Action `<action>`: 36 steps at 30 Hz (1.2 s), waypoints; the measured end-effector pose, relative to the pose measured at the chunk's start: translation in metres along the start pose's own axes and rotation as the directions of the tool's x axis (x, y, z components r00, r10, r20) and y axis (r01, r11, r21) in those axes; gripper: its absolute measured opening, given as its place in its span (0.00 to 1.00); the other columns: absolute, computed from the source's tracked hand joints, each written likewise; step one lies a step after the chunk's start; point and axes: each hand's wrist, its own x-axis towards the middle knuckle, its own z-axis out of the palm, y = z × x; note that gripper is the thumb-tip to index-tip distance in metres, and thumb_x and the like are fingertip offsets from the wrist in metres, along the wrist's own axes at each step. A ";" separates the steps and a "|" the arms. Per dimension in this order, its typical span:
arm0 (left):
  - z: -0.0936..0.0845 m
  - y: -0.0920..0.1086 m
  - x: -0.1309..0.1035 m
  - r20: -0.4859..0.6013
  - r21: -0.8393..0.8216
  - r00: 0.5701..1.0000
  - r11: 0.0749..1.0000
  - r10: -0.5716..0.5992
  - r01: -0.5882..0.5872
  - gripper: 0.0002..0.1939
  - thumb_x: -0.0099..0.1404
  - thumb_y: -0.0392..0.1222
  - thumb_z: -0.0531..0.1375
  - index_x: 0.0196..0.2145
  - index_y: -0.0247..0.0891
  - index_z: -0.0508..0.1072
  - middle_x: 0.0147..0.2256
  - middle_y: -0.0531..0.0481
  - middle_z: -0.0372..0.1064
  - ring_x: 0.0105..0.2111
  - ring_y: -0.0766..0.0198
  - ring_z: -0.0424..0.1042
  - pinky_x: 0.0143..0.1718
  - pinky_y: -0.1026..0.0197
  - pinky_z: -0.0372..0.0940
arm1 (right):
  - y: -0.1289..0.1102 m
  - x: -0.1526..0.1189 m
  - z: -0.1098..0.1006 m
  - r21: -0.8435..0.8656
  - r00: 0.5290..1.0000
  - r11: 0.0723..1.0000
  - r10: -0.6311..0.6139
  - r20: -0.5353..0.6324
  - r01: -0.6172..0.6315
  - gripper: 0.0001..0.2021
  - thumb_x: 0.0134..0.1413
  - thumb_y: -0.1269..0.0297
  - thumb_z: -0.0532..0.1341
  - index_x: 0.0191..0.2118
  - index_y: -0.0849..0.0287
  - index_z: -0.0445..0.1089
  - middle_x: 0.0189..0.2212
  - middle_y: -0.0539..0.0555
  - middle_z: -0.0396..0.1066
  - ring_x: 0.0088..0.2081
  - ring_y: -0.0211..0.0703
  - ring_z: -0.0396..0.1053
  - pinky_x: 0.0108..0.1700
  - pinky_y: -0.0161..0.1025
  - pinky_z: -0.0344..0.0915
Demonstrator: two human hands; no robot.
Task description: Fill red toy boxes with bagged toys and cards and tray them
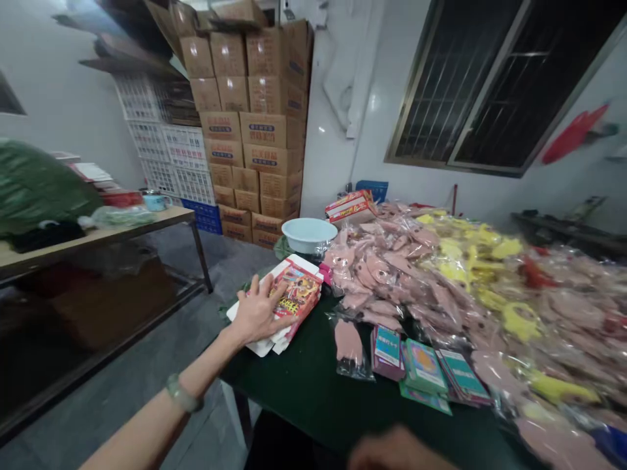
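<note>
The left hand (258,312) lies flat, fingers spread wide, on a stack of flattened printed cartons (287,301) at the near-left corner of the dark green desk (313,385); it presses down rather than grips. The top carton is red and yellow with bold lettering, but the writing is too blurred to read. The stack overhangs the desk's left edge slightly. A green bracelet (182,393) sits on that wrist.

The right hand (396,452) shows only as a blurred shape at the bottom edge — whether it is spread or closed cannot be told, and it holds nothing visible.

Just right of the cartons lies a heap of plastic-bagged pink pieces (392,267), with yellow ones (470,251) mixed in, covering most of the desk to the right. Near the front edge lie small teal and purple card packs (424,367); their print is unreadable. Behind the cartons stands a pale blue basin (309,234), and beside it a closed red box (351,207).

Against the back wall rise stacked brown shipping boxes (255,130) with red and blue labels, illegible from here, beside white crates (171,153). Open floor (161,365) runs between the desk's left edge and a wooden side desk (98,236) — the only clear room near the left hand.
</note>
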 end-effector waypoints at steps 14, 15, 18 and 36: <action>0.039 -0.013 -0.017 -0.253 -0.046 0.967 0.999 0.003 -0.015 0.51 0.51 0.69 0.56 0.61 0.29 0.51 0.60 0.21 0.47 0.59 0.32 0.50 0.47 0.37 0.54 | -0.027 0.256 -0.048 -0.217 0.838 0.971 -0.033 -0.545 -0.102 0.15 0.48 0.61 0.62 0.39 0.67 0.69 0.40 0.67 0.71 0.45 0.56 0.66 0.47 0.47 0.59; 0.035 -0.014 -0.017 -0.274 -0.071 0.962 0.997 0.009 -0.029 0.54 0.49 0.69 0.56 0.62 0.28 0.48 0.60 0.21 0.47 0.59 0.32 0.51 0.48 0.37 0.54 | -0.028 0.256 -0.057 -0.181 0.839 0.978 -0.012 -0.544 -0.103 0.12 0.47 0.61 0.62 0.35 0.65 0.70 0.35 0.63 0.72 0.42 0.54 0.68 0.43 0.44 0.61; 0.014 -0.011 -0.020 -0.339 -0.154 0.940 0.985 0.028 -0.085 0.55 0.50 0.67 0.57 0.63 0.29 0.40 0.59 0.23 0.51 0.57 0.36 0.55 0.47 0.39 0.57 | -0.039 0.242 -0.083 -0.072 0.853 0.996 0.009 -0.521 -0.054 0.08 0.46 0.61 0.62 0.26 0.61 0.69 0.24 0.52 0.69 0.30 0.43 0.69 0.31 0.35 0.61; 0.000 0.194 -0.067 0.258 -0.897 0.966 -0.368 0.018 0.246 0.17 0.52 0.43 0.66 0.38 0.33 0.72 0.30 0.47 0.75 0.27 0.62 0.74 0.32 0.60 0.69 | 0.005 -0.022 -0.066 -0.556 0.342 0.812 -0.580 -0.739 0.176 0.05 0.52 0.70 0.61 0.37 0.59 0.67 0.31 0.53 0.70 0.35 0.41 0.67 0.40 0.41 0.63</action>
